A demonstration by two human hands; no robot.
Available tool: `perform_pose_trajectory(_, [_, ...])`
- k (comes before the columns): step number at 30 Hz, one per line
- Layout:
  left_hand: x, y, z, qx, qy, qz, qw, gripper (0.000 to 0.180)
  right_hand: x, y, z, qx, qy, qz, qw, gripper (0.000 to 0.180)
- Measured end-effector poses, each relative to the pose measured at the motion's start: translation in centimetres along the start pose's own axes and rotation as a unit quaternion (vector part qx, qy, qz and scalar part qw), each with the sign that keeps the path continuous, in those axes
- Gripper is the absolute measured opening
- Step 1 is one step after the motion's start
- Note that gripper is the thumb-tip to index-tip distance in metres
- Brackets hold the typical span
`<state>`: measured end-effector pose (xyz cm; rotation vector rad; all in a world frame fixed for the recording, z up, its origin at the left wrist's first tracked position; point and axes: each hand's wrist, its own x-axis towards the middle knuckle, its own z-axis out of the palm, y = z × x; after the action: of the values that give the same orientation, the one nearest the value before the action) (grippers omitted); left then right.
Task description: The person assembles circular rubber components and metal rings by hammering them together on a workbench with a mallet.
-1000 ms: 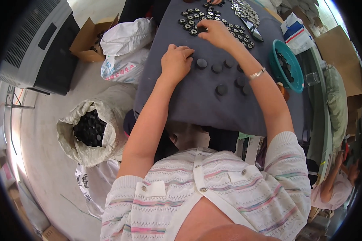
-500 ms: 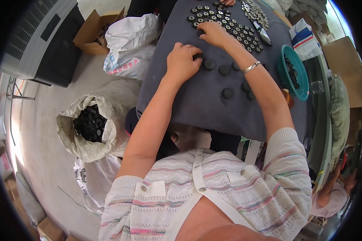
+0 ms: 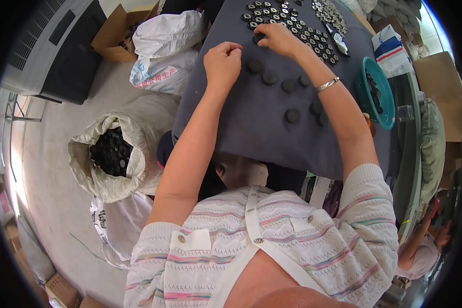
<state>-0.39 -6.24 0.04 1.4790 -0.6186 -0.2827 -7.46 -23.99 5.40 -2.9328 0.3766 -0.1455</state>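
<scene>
The left hand (image 3: 222,60) hovers loosely fisted over the grey cloth (image 3: 241,118), whether holding anything I cannot tell; the right hand (image 3: 278,38) pinches a black cap (image 3: 259,37) beside rows of caps (image 3: 287,23); loose black discs (image 3: 291,115) lie nearby.

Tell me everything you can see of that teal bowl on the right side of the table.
The teal bowl is round, shallow and looks like plastic, with a plain rim. It sits at the right edge of the grey-covered table, seen at a slant so its inside faces the camera. A few small dark round pieces lie in it. It stands just beyond the right forearm, right of the bracelet; whether arm and bowl touch cannot be told. Neither hand touches it.
</scene>
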Motion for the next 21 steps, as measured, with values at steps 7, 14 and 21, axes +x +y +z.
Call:
perform_pose_trajectory(7, [0.2,-0.6,0.0,0.004,-0.004,0.008,1.0,0.015,0.5,-0.1,0.1,-0.026,-0.005,-0.024,0.999,0.035])
perform_pose_trajectory(14, [0.5,-0.4,-0.4,0.027,-0.019,0.016,0.999,0.014,0.8,-2.5,-0.7,-0.168,-0.026,-0.031,0.985,0.017])
perform_pose_trajectory(21, [0.3,-1.3,0.7,0.043,-0.008,0.012,0.999,0.015,-5.1,-0.7,-4.1,-0.132,0.102,0.004,0.986,0.035])
